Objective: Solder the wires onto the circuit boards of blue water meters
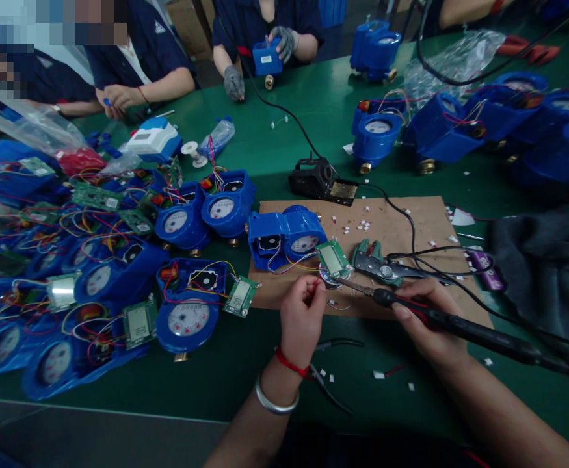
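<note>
My right hand (428, 318) is closed round the black handle of a soldering iron (401, 302), whose metal tip points left to the lower edge of a green circuit board (333, 259) with a small display. My left hand (304, 302) pinches a thin red wire (316, 284) close to that same edge. Coloured wires link the board to a blue water meter (289, 237) lying on a cardboard sheet (274, 296). Whether the tip touches the board, I cannot tell. Right of the board lies a wire stripper (386, 266).
Many blue meters with loose boards crowd the left (101, 279), and more stand at the back right (445, 130). A soldering iron stand (316, 179) sits behind the cardboard. A dark cloth (547, 266) lies at right. Co-workers sit across the table; one gloved hand (284, 44) holds a meter.
</note>
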Tool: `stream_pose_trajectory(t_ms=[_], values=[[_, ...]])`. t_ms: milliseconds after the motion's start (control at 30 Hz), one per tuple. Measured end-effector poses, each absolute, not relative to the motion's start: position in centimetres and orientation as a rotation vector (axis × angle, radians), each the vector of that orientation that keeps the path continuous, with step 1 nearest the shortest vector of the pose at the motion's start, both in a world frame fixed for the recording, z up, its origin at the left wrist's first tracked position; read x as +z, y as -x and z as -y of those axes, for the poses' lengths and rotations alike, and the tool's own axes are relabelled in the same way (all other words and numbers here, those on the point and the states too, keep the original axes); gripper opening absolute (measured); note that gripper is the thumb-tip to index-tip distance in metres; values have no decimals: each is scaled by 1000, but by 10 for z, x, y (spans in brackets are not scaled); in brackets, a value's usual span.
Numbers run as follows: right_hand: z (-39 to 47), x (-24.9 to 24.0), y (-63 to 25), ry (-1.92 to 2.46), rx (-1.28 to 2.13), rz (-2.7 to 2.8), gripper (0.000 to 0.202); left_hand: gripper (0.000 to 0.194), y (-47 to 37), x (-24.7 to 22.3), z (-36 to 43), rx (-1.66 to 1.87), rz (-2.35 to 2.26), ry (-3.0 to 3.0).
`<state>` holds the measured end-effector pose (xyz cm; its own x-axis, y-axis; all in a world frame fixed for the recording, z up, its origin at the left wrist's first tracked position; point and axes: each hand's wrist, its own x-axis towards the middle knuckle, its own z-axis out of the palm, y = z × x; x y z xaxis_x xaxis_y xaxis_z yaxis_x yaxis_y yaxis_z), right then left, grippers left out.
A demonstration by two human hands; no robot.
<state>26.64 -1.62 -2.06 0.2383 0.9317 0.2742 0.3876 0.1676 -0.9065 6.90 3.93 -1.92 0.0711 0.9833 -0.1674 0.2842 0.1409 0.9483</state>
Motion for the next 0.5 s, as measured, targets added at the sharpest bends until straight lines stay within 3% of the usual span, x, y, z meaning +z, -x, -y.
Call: stream_pose_trajectory(t_ms=[500], values=[[9, -18, -268, 1492, 707, 1257, 14, 11, -70, -16, -39, 1041, -1455, -1998]])
